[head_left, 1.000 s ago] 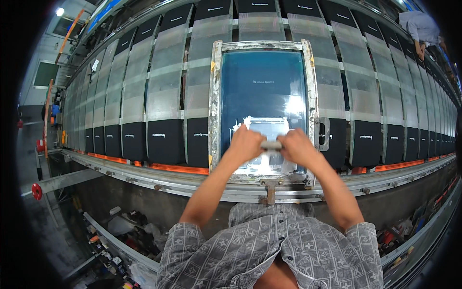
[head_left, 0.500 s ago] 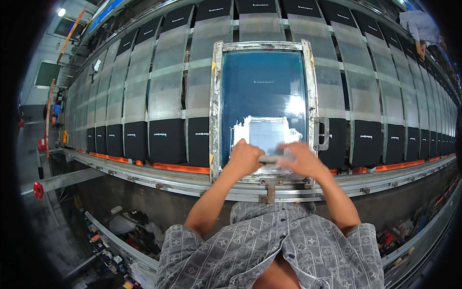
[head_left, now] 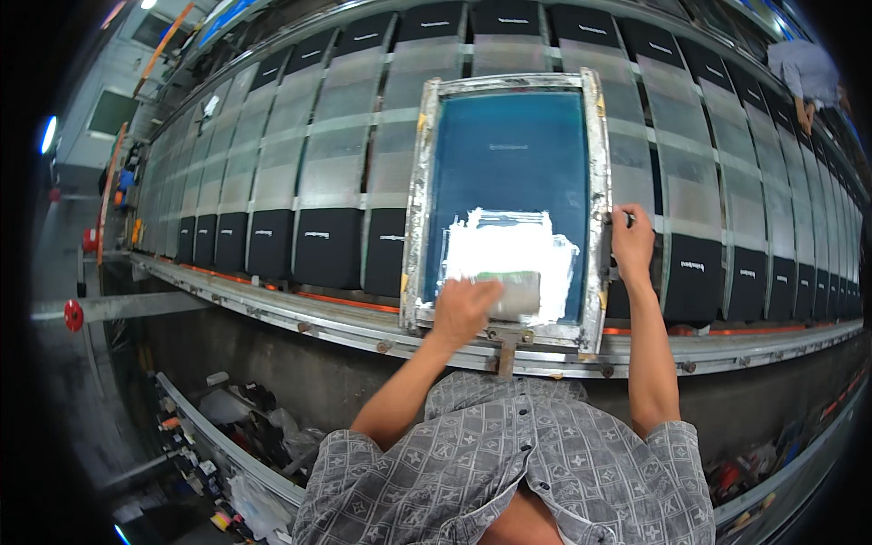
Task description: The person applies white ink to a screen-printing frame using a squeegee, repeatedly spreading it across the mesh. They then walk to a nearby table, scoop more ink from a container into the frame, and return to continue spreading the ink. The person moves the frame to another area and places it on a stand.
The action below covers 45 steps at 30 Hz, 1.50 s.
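A blue, metal-framed screen (head_left: 509,177) holds smeary white ink (head_left: 509,243). My left hand (head_left: 467,313) squeezes a flat grey scraper (head_left: 520,293) (all blurry); my right hand (head_left: 634,243) clutches the dark side handle (head_left: 629,219).

left hand (head_left: 465,313): curled in a grip, back of hand up, slightly blurred
left fingers (head_left: 488,292): bent, pointing right, knuckles on far side of grip
left wrist (head_left: 441,341): just below and left of left grip, roughly in line with forearm
left forearm (head_left: 404,389): slants down-left from left grip
right hand (head_left: 633,243): fingers folded inward, gripping; right of left grip, farther from body
right fingers (head_left: 627,213): bent at top of hand, tips turned left
right wrist (head_left: 639,280): directly below right grip
right forearm (head_left: 651,356): near-vertical below right grip, steeper than left
hand spacing: well apart
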Each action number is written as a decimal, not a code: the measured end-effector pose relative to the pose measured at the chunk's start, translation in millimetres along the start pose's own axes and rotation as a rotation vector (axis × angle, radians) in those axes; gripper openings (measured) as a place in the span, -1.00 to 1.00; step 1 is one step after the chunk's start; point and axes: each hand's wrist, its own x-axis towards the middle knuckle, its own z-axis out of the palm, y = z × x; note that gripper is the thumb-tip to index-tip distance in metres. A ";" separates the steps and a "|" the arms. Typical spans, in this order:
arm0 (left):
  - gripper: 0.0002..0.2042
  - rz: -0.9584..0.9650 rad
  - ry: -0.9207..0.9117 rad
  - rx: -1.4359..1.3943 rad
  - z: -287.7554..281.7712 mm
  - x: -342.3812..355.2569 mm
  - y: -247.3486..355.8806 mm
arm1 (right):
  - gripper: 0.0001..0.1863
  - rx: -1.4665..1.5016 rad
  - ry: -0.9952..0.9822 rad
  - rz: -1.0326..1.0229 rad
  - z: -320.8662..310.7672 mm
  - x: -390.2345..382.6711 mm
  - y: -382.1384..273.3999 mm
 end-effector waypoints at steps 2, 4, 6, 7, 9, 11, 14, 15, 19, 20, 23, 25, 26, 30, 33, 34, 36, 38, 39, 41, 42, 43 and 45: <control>-0.57 -0.025 -0.047 0.021 -25.9 -22.8 11.0 | -0.74 0.072 0.008 -0.002 1.1 -6.0 -15.4; -0.56 -0.013 -0.070 0.032 -40.4 -33.5 -5.8 | -0.74 0.149 0.004 0.022 29.3 -14.1 -9.7; -0.58 -0.054 -0.146 0.052 -64.8 -38.1 -44.2 | -0.75 0.128 0.064 -0.069 75.8 -37.2 -12.4; -0.59 -0.074 -0.189 0.059 -74.8 -44.4 -66.5 | -0.76 0.143 0.048 -0.071 99.7 -47.1 -13.5; -0.63 -0.099 -0.198 0.051 -91.3 -52.7 -106.7 | -0.78 0.206 0.065 -0.128 133.1 -63.7 -33.5; -0.66 -0.098 -0.165 0.053 -111.8 -60.4 -135.3 | -0.76 0.219 0.020 -0.097 150.4 -82.3 -66.7; -0.69 -0.098 -0.159 0.033 -125.7 -65.5 -153.3 | -0.76 0.256 0.056 -0.090 170.7 -95.7 -84.3; -0.70 -0.106 -0.177 0.027 -127.2 -64.4 -153.5 | -0.76 0.266 0.054 -0.063 170.1 -97.0 -87.8; -0.77 -0.153 -0.245 0.007 -130.9 -53.1 -163.8 | -0.76 0.252 0.055 -0.052 182.0 -96.2 -87.5; -0.76 -0.149 -0.277 0.013 -130.4 -51.5 -165.1 | -0.76 0.234 0.051 -0.026 181.0 -96.1 -84.6; -0.74 -0.131 -0.348 0.042 -132.3 -46.4 -169.6 | -0.76 0.196 0.034 0.015 183.1 -95.3 -85.9; -0.75 -0.142 -0.312 0.013 -129.6 -58.3 -173.2 | -0.76 0.189 0.011 0.051 188.0 -95.6 -88.0; -0.75 -0.151 -0.294 0.000 -125.3 -62.4 -174.8 | -0.75 0.185 -0.003 0.068 189.1 -94.2 -88.0; -0.80 -0.130 -0.504 -0.058 -135.3 -53.6 -195.6 | -0.76 -0.006 -0.044 0.051 198.2 -89.4 -86.9; -0.73 -0.155 -0.576 -0.102 -136.1 -9.4 -226.7 | -0.60 -0.423 0.023 -0.347 188.1 -84.7 -108.4; -0.73 -0.115 -0.544 -0.113 -132.0 9.3 -236.2 | -0.57 -0.225 0.073 -0.556 193.4 -79.4 -124.7; -0.74 -0.046 -0.507 0.005 -127.4 46.4 -250.7 | -0.58 -0.032 -0.582 -0.500 190.1 -72.8 -183.7; -0.75 -0.181 -0.540 -0.019 -122.3 80.0 -258.5 | -0.63 -0.269 -0.719 -0.577 210.3 -74.6 -218.0; -0.75 -0.171 -0.540 0.013 -118.0 86.8 -263.4 | -0.65 -0.393 -0.782 -0.615 218.3 -76.1 -225.3; -0.74 -0.149 -0.540 0.079 -113.0 90.2 -270.7 | -0.71 -0.412 -0.722 -0.637 239.5 -78.8 -217.0; -0.75 -0.146 -0.537 0.069 -109.6 82.1 -268.0 | -0.73 -0.422 -0.687 -0.639 251.2 -80.3 -208.4; -0.74 -0.141 -0.534 0.060 -107.2 66.5 -262.7 | -0.78 -0.373 -0.612 -0.707 253.1 -94.8 -196.2; -0.74 -0.163 -0.554 0.024 -105.8 23.0 -238.3 | -0.83 -0.422 -0.634 -0.757 241.0 -139.7 -172.5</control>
